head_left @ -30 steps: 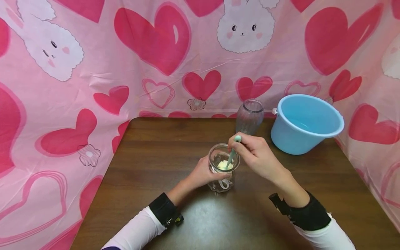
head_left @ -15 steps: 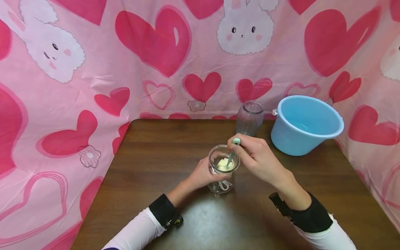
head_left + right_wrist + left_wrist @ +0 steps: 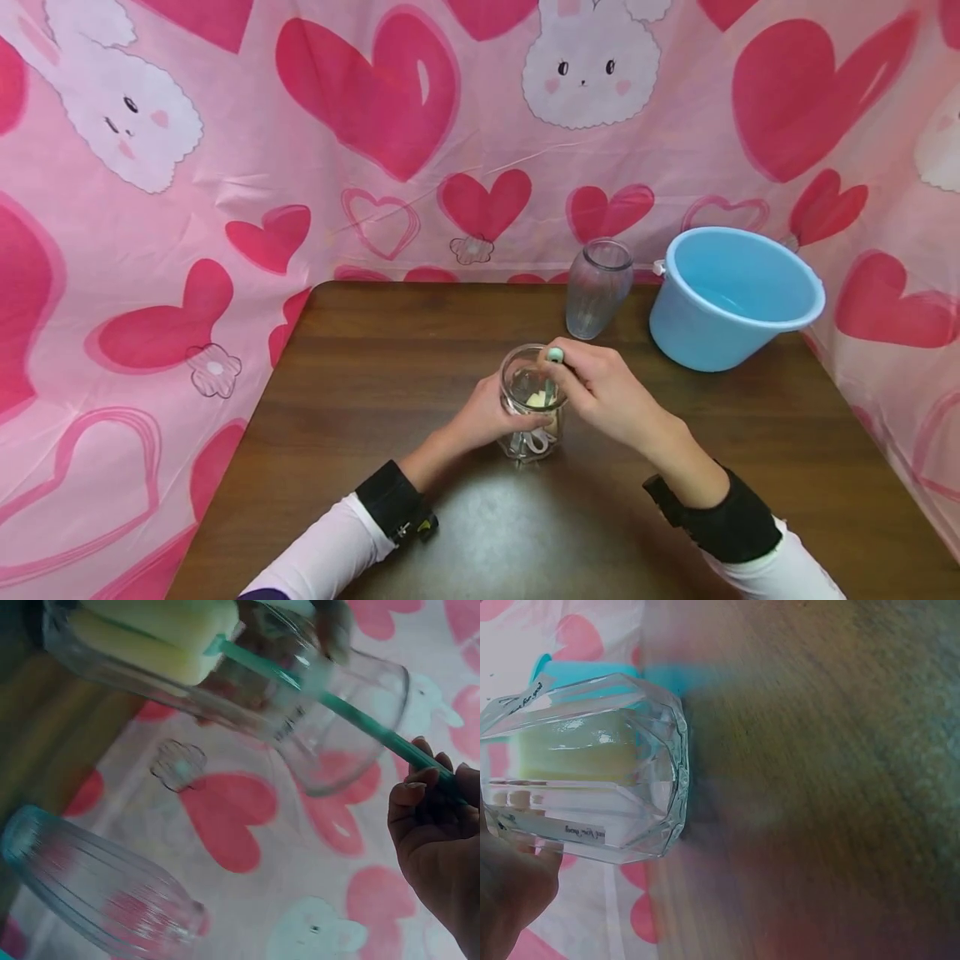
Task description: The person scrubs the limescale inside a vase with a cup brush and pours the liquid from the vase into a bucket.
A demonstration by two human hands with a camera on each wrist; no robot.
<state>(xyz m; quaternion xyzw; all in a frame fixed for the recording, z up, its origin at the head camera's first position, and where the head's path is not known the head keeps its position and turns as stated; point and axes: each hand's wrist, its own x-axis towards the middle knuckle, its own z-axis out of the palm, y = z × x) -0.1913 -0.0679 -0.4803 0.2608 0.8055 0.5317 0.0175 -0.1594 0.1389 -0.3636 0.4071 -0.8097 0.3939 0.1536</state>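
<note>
I see the right hand [image 3: 617, 392] pinching the end of a thin green handle [image 3: 367, 726]. Below this hand, inside the glass jar [image 3: 592, 796], is its pale yellow, sponge-like head [image 3: 180, 634]. Opposite, the left hand [image 3: 489, 416] holds the jar around its upper part. I judge the handle light and rather stiff, best taken near its end; the head is probably soft. The jar seems breakable, maybe slippery: I would grip firmly under the rim.
</note>
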